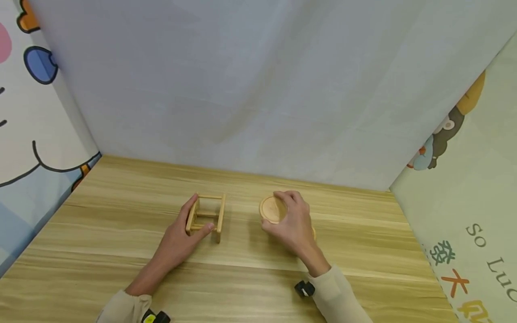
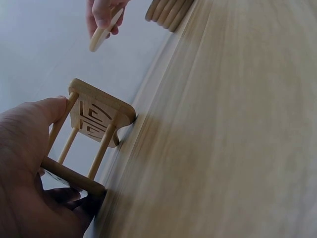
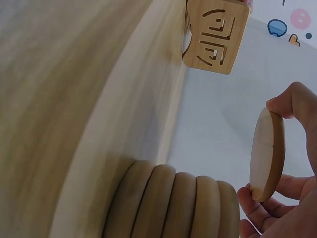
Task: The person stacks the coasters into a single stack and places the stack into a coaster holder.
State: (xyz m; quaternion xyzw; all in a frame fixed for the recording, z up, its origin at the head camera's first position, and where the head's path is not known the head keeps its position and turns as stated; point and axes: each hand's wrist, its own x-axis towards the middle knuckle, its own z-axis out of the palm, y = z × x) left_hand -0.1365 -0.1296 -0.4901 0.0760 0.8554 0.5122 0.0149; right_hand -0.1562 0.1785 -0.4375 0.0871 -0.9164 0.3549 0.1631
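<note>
A small wooden coaster holder (image 1: 221, 214) stands on the table, its two side panels joined by thin rods. My left hand (image 1: 176, 241) grips it from the left, thumb and fingers around its frame; the left wrist view shows cut-out patterns in the far panel (image 2: 113, 102). A round wooden coaster (image 1: 272, 210) is pinched at its edge between the thumb and fingers of my right hand (image 1: 294, 223), raised off the table. Below that hand is a stack of several similar coasters (image 3: 171, 203), mostly hidden in the head view.
The wood-grain table (image 1: 242, 287) carries these things. A pale cloth wall (image 1: 258, 89) rises along its back edge. Printed cartoon panels flank the left side (image 1: 52, 116) and the right side (image 1: 464, 197).
</note>
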